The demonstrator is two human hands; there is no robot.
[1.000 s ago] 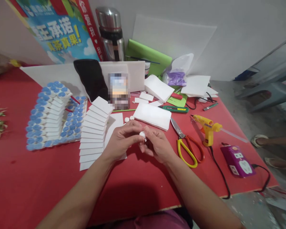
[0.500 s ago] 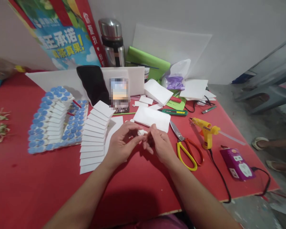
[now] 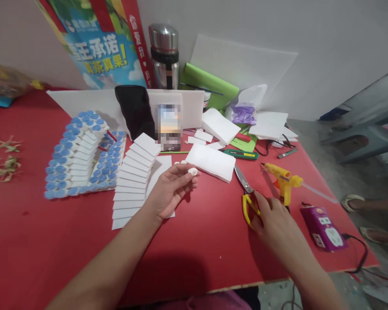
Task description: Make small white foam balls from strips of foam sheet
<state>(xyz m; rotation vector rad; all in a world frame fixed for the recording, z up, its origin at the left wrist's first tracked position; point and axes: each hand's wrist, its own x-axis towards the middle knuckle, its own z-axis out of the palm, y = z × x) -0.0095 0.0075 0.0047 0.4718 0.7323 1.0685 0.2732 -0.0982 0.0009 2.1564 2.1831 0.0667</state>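
Observation:
Between the thumb and fingertips of my left hand (image 3: pixel 173 186) is a small white rolled piece of paper (image 3: pixel 193 172). My right hand (image 3: pixel 274 215) is at the handles of the scissors (image 3: pixel 243 178), its fingers curled round them and covering the red loop. The scissors lie on the table with their blades pointing away from me. Just beyond my left hand lies a stack of white paper sheets (image 3: pixel 211 162). A fanned row of white folded cards (image 3: pixel 132 181) lies to the left of that hand.
The red table (image 3: pixel 194 254) carries a yellow glue gun (image 3: pixel 283 178) and a purple box (image 3: pixel 323 226) at right. A blue-and-white paper construction (image 3: pixel 84 159) stands at left. A phone (image 3: pixel 134 110), a steel flask (image 3: pixel 164 56) and a green cutter (image 3: pixel 241 154) are farther back.
My right hand has left the white roll and moved right, down to the scissors' handles. My left hand still holds the roll. The camera view has shifted slightly.

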